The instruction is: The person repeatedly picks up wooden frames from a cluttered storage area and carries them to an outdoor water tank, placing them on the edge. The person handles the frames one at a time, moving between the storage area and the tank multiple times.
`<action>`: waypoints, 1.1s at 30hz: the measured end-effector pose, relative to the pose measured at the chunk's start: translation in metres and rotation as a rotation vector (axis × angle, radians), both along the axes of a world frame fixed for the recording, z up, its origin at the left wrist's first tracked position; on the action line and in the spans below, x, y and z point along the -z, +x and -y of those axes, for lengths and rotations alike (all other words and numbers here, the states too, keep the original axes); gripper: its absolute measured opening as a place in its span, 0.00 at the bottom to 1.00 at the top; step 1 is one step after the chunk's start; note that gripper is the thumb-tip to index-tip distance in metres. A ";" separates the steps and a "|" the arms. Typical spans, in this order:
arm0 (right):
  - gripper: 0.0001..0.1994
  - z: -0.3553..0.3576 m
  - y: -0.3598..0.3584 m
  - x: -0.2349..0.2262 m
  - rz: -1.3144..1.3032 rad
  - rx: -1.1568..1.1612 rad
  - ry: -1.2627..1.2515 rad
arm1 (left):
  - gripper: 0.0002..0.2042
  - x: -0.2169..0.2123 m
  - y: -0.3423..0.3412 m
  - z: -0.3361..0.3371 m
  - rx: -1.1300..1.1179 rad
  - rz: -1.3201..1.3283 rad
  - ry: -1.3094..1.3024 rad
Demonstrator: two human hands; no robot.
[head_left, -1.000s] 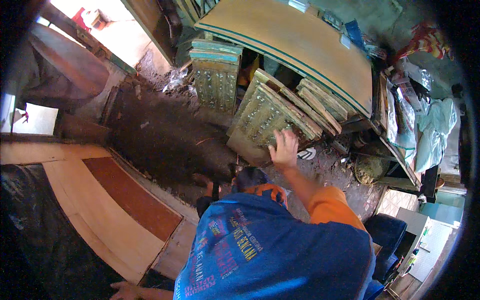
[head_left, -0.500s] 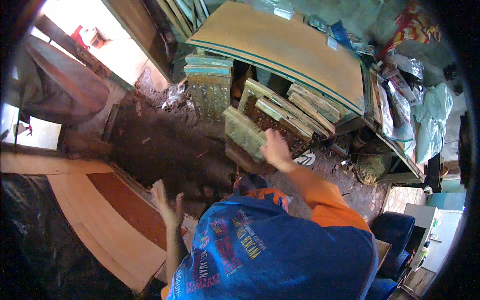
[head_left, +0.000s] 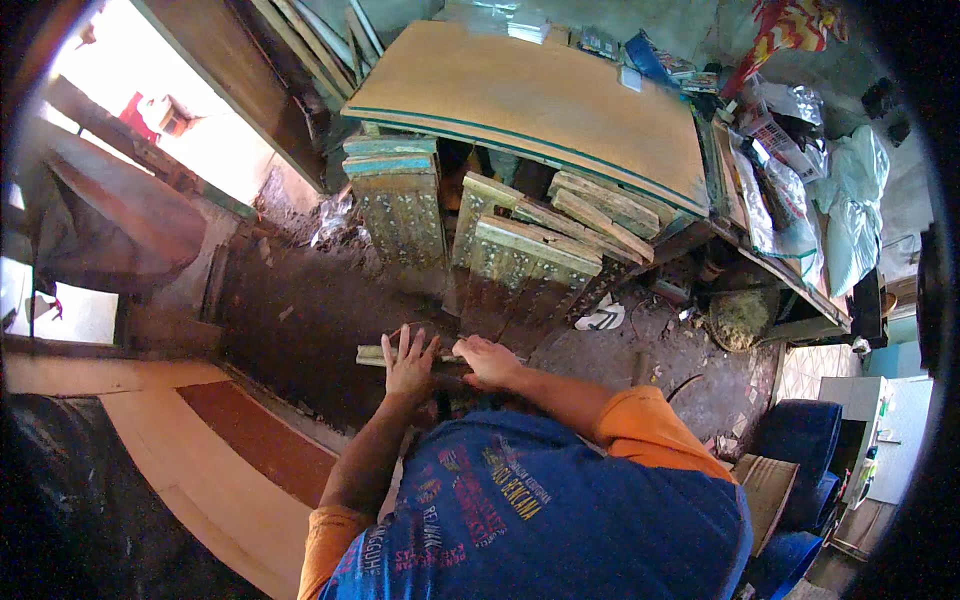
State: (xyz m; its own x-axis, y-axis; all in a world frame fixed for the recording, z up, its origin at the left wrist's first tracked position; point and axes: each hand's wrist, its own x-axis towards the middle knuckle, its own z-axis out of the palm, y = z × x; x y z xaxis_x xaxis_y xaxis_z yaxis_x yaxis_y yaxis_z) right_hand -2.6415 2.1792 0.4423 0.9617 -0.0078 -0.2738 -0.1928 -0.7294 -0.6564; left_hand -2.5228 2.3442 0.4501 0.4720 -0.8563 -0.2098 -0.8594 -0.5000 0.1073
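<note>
A wooden board (head_left: 371, 356) stands near my body in the middle, seen mostly by its pale upper edge; its lower part is hidden behind my arms and torso. Over that edge lies my left hand (head_left: 408, 366), its fingers slightly spread around the board. My right hand (head_left: 488, 362) is closed on the same board farther right. Beyond the hands, a wooden panel (head_left: 535, 258) with pale specks leans against several other boards (head_left: 605, 212). To its left stands another stack of boards (head_left: 398, 205), one with a blue edge.
A large tan tabletop (head_left: 530, 95) spans the back, above the leaning boards. Dark, muddy floor (head_left: 300, 320) lies at the left. Plastic bags (head_left: 858, 205) sit at the back right. Orange-brown panels (head_left: 250, 440) lie at the lower left; a dark blue chair (head_left: 795, 440) stands at the right.
My right hand has drawn the pale board away from the leaning stack toward my body. My left hand has moved right and come onto it. The view has shifted slightly.
</note>
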 end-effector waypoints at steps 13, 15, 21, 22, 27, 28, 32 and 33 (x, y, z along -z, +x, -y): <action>0.36 0.162 0.028 0.021 0.011 0.829 -0.543 | 0.26 0.027 -0.005 -0.052 0.022 -0.059 0.010; 0.36 0.174 0.019 0.025 -0.073 0.719 -0.601 | 0.28 0.028 -0.004 -0.051 0.038 -0.029 -0.025; 0.37 0.185 0.008 0.012 -0.163 0.607 -0.568 | 0.20 0.034 -0.008 -0.054 -0.047 -0.052 0.063; 0.37 0.187 0.009 0.010 -0.192 0.616 -0.553 | 0.23 0.035 -0.008 -0.054 -0.052 -0.039 0.066; 0.42 0.201 0.017 0.001 -0.101 0.693 -0.563 | 0.28 0.041 -0.007 -0.062 -0.051 -0.009 0.105; 0.47 0.204 0.018 -0.001 -0.061 0.697 -0.622 | 0.26 0.040 -0.007 -0.065 -0.058 -0.014 0.111; 0.49 0.212 0.020 -0.011 -0.227 0.576 -0.631 | 0.19 0.032 -0.007 -0.077 -0.043 0.056 0.089; 0.49 0.213 0.020 -0.013 -0.232 0.593 -0.620 | 0.17 0.028 -0.007 -0.079 -0.029 0.069 0.129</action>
